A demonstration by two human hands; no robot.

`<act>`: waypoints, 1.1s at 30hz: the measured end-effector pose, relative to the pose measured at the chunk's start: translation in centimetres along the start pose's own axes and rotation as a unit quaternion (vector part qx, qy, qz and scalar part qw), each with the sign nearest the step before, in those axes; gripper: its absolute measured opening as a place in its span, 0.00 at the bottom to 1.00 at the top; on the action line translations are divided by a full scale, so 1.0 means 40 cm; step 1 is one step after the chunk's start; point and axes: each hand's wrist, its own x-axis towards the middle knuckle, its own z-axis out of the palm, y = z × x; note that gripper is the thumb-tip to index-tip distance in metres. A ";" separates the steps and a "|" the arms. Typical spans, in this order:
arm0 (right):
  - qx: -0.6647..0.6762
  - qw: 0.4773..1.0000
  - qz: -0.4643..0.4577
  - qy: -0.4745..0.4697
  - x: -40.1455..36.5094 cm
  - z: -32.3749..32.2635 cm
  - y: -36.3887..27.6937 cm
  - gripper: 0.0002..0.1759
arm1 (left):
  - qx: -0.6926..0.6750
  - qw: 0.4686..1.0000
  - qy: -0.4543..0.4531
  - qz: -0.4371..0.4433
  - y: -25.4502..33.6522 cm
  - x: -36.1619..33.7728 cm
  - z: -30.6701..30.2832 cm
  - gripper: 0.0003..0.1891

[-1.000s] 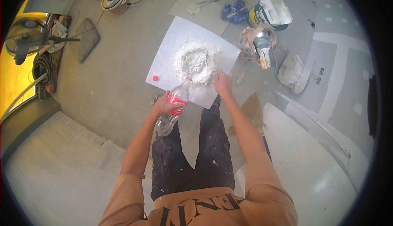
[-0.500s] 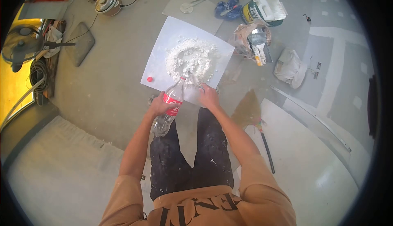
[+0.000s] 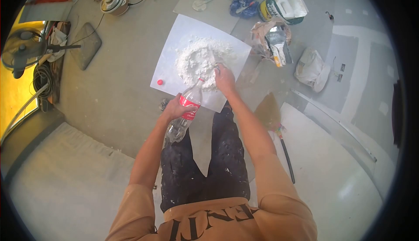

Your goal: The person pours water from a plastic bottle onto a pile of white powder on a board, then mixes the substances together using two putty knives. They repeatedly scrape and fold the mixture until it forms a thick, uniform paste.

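My left hand (image 3: 175,109) is wrapped round a clear plastic soda bottle (image 3: 190,96) with a red label. The uncapped bottle tilts, its neck pointing at the near edge of a heap of white powder (image 3: 194,58). That heap lies spread on a square white board (image 3: 170,44). Over the heap's right side, my right hand (image 3: 224,78) is closed around what looks like a putty knife (image 3: 215,61); its blade is blurred against the powder. A red bottle cap (image 3: 160,82) rests on the board's left corner.
To the right stand a bucket (image 3: 283,7), a bag with a wide scraper (image 3: 276,42) and a white sack (image 3: 312,71). A brush with a black handle (image 3: 286,158) lies on the floor beside me. A lidded pot (image 3: 115,2) and a fan (image 3: 24,51) are on the left.
My right hand has moved forward with the tool, farther over the powder. The bottle has shifted slightly right and forward in my left hand. Powder now covers the hollow's near side differently.
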 end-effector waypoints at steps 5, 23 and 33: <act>0.004 0.994 0.016 -0.107 -0.095 -0.016 -0.026 0.18 | 0.008 1.000 0.017 0.007 0.020 -0.003 -0.001 0.59; 0.032 0.993 0.107 -0.023 -0.197 0.052 -0.011 0.21 | 0.052 0.998 0.026 0.006 0.022 -0.011 -0.009 0.67; 0.019 0.996 0.091 0.014 -0.061 -0.034 0.037 0.21 | 0.019 1.000 0.017 0.009 0.002 0.004 -0.007 0.61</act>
